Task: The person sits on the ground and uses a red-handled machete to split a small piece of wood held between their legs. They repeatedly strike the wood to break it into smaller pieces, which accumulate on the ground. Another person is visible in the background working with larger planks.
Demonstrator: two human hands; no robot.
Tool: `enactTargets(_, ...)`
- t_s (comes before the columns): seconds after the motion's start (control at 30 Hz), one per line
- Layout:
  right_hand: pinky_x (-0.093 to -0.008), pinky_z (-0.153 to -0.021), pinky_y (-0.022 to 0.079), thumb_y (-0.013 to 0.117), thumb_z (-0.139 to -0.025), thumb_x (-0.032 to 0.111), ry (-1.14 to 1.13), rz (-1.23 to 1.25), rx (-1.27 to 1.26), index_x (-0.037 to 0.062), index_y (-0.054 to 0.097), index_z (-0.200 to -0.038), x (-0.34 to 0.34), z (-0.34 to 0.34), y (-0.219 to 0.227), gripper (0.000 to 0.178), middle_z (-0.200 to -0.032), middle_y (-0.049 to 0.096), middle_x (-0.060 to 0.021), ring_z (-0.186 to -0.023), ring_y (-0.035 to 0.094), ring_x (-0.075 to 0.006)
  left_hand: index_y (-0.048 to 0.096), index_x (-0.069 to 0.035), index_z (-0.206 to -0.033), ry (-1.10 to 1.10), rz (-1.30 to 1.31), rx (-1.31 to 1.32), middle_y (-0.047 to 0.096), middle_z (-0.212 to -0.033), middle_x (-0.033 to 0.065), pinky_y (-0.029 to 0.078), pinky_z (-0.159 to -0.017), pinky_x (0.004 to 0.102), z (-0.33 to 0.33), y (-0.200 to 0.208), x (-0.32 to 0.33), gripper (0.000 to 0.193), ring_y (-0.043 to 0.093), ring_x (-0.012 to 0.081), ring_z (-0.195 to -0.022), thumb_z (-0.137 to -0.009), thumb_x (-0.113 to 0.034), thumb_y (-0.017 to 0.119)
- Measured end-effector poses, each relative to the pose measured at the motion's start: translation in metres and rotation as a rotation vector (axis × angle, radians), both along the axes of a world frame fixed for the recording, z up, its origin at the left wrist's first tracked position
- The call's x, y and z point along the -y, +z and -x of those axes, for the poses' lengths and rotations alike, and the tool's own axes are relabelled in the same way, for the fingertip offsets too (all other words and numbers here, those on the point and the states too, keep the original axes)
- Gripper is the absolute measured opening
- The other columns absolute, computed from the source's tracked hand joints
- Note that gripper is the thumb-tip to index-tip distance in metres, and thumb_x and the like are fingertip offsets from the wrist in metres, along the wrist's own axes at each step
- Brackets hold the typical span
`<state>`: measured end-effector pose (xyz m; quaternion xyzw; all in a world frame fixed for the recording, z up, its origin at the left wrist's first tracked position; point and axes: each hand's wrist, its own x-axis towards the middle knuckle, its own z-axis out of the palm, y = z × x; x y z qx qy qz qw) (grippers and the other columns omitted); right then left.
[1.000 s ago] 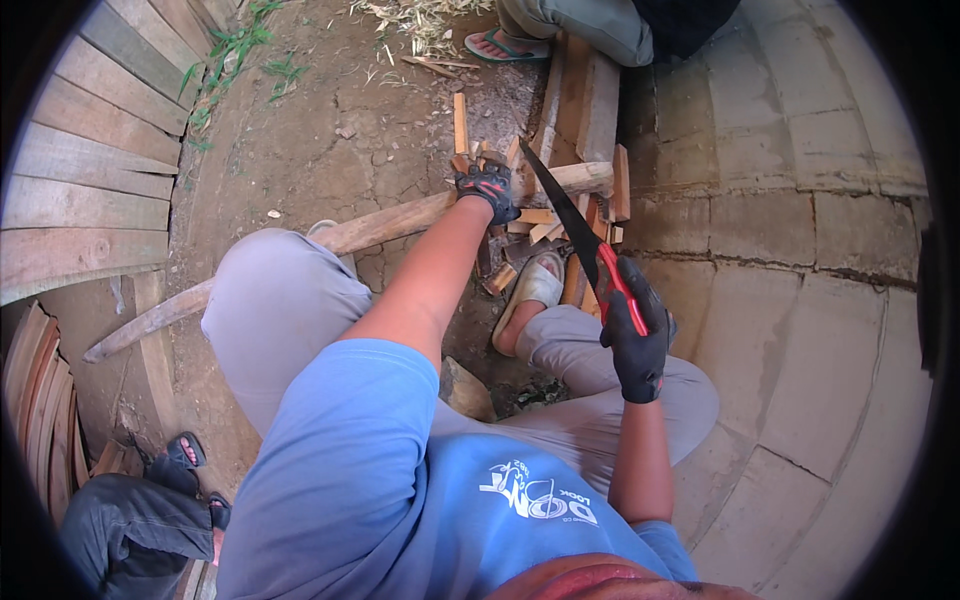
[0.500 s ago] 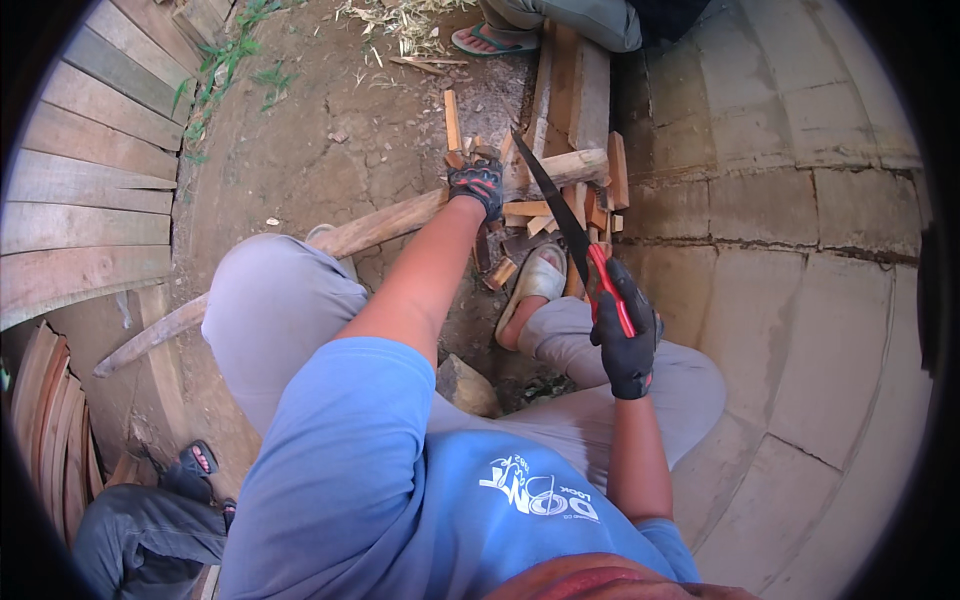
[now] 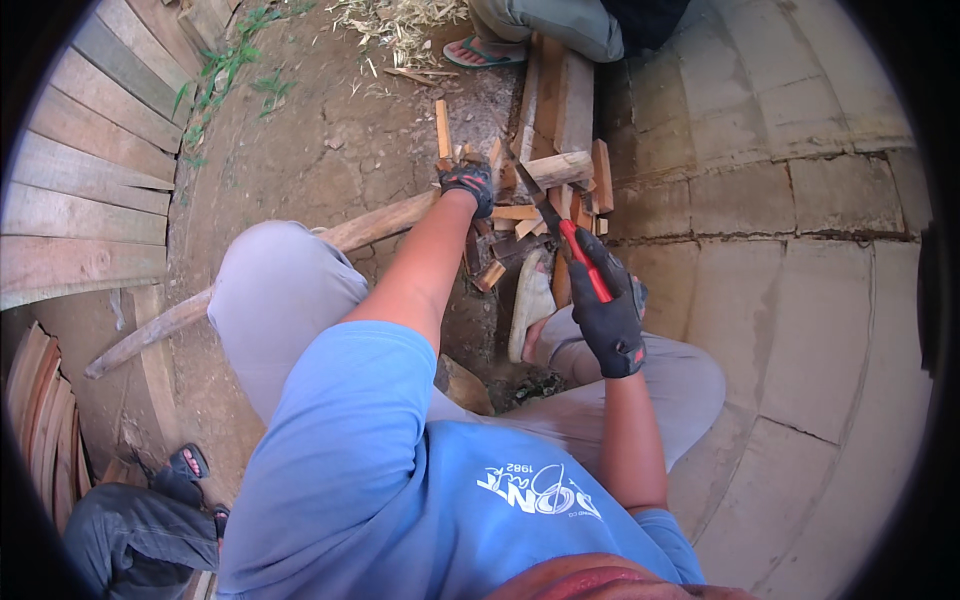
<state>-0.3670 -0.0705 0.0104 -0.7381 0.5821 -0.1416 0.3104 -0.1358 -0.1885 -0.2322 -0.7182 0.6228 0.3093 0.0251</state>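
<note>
My right hand (image 3: 612, 318), in a dark glove, is closed around the red handle (image 3: 588, 262) of a handsaw. The dark saw blade (image 3: 541, 197) points away from me, slanting left across the end of a rough wooden pole (image 3: 385, 219). My left hand (image 3: 468, 184), in a black and red glove, is closed over small wood at the pole, just left of the blade. Beyond it juts a short wood strip (image 3: 443, 128). The glove hides much of what it grips, and I cannot tell whether the saw teeth touch wood.
Several wood offcuts (image 3: 519, 213) lie under and beside the pole. A long timber beam (image 3: 573, 100) runs away from me, with another person's sandalled foot (image 3: 484, 50) beside it. A block wall (image 3: 840, 200) stands right, planks (image 3: 95, 195) left. A second person's leg (image 3: 130, 530) shows lower left.
My right hand has moved forward and left with the saw, and the blade looks shorter from here. My left hand stays at the pole. The whole view has shifted slightly.
</note>
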Motion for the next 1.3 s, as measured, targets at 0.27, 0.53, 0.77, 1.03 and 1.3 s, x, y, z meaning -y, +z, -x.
enactTargets(0.27, -0.0450, -0.094, 0.058, 0.067, -0.100, 0.022, 0.117, 0.168, -0.039, 0.0099, 0.069, -0.141, -0.004, -0.006, -0.004, 0.043, -0.125, 0.075, -0.0216, -0.111, 0.075, -0.0378, 0.043, -0.006, -0.160, 0.033, 0.014, -0.002, 0.059, -0.154, 0.0199, 0.046, -0.118, 0.0521, 0.003, -0.006, 0.001, 0.081, 0.059, 0.0357, -0.142, -0.088, -0.030, 0.073)
enactTargets(0.53, -0.0391, -0.083, 0.059, 0.069, -0.101, 0.023, -0.098, -0.083, 0.059, 0.0107, 0.071, -0.140, 0.006, 0.005, 0.005, 0.041, -0.113, 0.078, -0.0179, -0.088, 0.077, -0.0267, 0.047, -0.004, -0.157, -0.007, 0.009, 0.035, 0.060, -0.153, 0.0211, 0.046, -0.119, 0.0538, 0.003, -0.003, 0.003, 0.077, 0.059, 0.0361, -0.141, -0.089, -0.028, 0.073)
enactTargets(0.77, -0.0369, -0.074, 0.058, 0.069, -0.101, 0.026, -0.015, 0.002, 0.032, 0.0101, 0.072, -0.139, 0.017, 0.000, 0.018, 0.041, -0.104, 0.079, -0.0150, -0.073, 0.072, -0.0188, 0.048, -0.002, -0.156, 0.004, 0.014, -0.023, 0.062, -0.149, 0.0232, 0.051, -0.114, 0.0497, -0.002, -0.010, 0.004, 0.076, 0.063, 0.0367, -0.137, -0.087, -0.025, 0.073)
enactTargets(1.03, -0.0418, -0.100, 0.056, 0.070, -0.101, 0.026, 0.019, 0.009, 0.055, 0.0078, 0.062, -0.149, 0.005, 0.008, 0.003, 0.052, -0.128, 0.074, -0.0169, -0.118, 0.073, -0.0304, 0.049, -0.003, -0.154, -0.013, 0.049, -0.037, 0.063, -0.148, 0.0234, 0.053, -0.111, 0.0495, -0.003, -0.008, 0.002, 0.076, 0.064, 0.0368, -0.134, -0.086, -0.026, 0.073)
enactTargets(1.3, -0.0323, -0.081, 0.056, 0.070, -0.102, 0.023, -0.011, 0.085, 0.120, 0.0059, 0.058, -0.153, -0.014, 0.012, -0.011, 0.056, -0.120, 0.073, -0.0120, -0.090, 0.067, -0.0163, 0.057, -0.009, -0.151, 0.035, 0.017, -0.048, 0.061, -0.154, 0.0152, 0.045, -0.116, 0.0614, 0.001, -0.006, 0.000, 0.070, 0.061, 0.0344, -0.140, -0.087, -0.031, 0.075)
